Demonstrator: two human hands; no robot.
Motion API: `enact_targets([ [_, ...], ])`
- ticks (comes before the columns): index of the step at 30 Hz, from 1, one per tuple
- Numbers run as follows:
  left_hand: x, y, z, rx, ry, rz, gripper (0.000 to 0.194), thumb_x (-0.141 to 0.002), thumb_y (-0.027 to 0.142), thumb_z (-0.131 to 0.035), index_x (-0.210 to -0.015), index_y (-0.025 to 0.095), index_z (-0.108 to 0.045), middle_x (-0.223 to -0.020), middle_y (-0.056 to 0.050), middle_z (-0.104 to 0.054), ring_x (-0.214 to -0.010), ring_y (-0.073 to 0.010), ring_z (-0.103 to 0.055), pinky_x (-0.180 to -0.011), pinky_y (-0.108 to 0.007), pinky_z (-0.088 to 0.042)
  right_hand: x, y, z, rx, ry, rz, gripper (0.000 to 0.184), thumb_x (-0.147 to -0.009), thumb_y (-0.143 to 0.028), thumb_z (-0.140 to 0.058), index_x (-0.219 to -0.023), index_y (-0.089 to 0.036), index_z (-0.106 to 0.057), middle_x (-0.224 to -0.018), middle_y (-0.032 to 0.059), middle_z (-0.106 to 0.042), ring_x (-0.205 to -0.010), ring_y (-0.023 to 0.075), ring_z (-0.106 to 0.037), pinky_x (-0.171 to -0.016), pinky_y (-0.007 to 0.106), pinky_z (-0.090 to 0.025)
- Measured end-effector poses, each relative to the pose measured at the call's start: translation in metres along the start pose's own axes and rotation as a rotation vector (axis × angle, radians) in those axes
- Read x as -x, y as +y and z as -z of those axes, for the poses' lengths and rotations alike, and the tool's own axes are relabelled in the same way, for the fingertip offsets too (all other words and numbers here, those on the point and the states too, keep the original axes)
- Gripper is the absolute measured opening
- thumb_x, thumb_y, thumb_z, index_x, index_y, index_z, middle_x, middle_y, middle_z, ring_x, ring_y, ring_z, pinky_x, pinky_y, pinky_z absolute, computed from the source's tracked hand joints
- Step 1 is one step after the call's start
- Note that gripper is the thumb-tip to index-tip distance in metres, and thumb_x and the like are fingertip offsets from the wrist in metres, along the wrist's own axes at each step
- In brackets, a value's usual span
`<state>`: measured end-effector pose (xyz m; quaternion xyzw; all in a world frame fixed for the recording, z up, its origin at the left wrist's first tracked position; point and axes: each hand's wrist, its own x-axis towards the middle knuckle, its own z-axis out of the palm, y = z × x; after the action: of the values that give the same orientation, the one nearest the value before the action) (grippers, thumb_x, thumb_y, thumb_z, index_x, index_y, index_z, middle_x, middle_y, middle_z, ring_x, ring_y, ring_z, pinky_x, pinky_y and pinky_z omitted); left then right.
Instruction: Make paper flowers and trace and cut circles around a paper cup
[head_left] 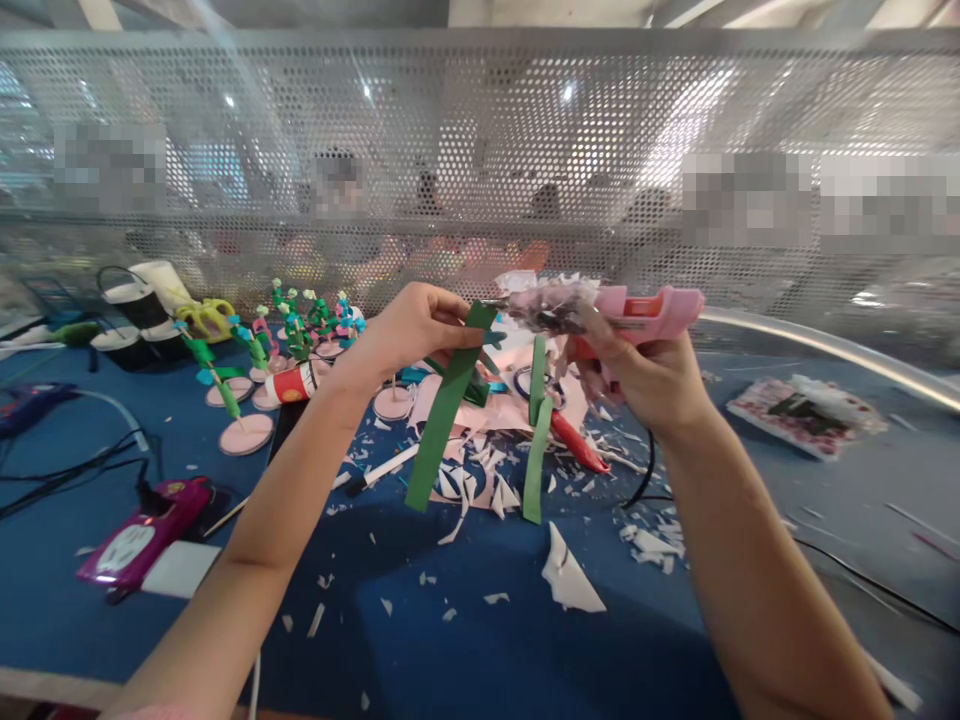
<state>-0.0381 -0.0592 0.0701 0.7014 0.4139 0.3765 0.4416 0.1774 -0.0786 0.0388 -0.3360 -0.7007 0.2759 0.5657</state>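
My left hand [427,325] pinches the upper end of a long green strip [437,430], which hangs down at a slant. A pink hot glue gun [664,312] is in my right hand [656,380], its front part wrapped in ragged, dirty clear film. The gun's nozzle points left, at the top end of the strip; I cannot tell whether they touch. Below and between my hands, more green strips [536,460] hang or lie over pale pink sheets [427,405]. A red-handled tool [577,443] lies beside them, its other end partly hidden.
White scraps [570,575] litter the blue table [465,660]. Small green stemmed models on round pink bases [246,434] stand at left, near yellow-handled scissors [206,318]. A purple power strip [146,535] with cables lies front left. A perforated metal screen [480,130] rises behind.
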Motion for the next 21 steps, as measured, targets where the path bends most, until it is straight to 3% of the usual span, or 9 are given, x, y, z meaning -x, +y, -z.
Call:
enact_targets([
  [6,-0.0014,-0.0011,-0.0009,0.006,-0.003,0.006,0.004,-0.073,0.013,-0.07,-0.076,0.01,-0.068,-0.065,-0.003,-0.071,-0.052,-0.009,-0.065,-0.054,-0.018,-0.053,-0.0004,0.0014,-0.0018,0.02,0.001,0.037,0.045,-0.075,-0.052,-0.068,-0.051,-0.018,-0.05,-0.033,-0.0053,-0.043,-0.024,0.0049,-0.035,-0.025,0.018,-0.025],
  [13,-0.002,-0.0008,-0.0006,0.012,-0.003,0.001,0.005,-0.072,0.012,-0.07,-0.076,0.011,-0.068,-0.063,-0.001,-0.07,-0.053,-0.009,-0.064,-0.055,-0.018,-0.053,-0.0009,0.0009,-0.0009,0.005,0.0,0.026,0.042,-0.074,-0.051,-0.069,-0.055,-0.017,-0.053,-0.035,-0.0057,-0.043,-0.025,0.005,-0.036,-0.024,0.017,-0.026],
  [21,-0.001,-0.0002,-0.0005,-0.014,-0.009,-0.009,0.017,-0.066,0.023,-0.078,-0.074,0.01,-0.068,-0.066,-0.003,-0.071,-0.057,-0.0106,-0.065,-0.056,-0.02,-0.053,0.0004,0.0039,0.0007,0.001,-0.015,0.02,0.038,-0.074,-0.05,-0.069,-0.058,-0.017,-0.057,-0.036,-0.0059,-0.043,-0.026,0.0052,-0.036,-0.024,0.018,-0.029],
])
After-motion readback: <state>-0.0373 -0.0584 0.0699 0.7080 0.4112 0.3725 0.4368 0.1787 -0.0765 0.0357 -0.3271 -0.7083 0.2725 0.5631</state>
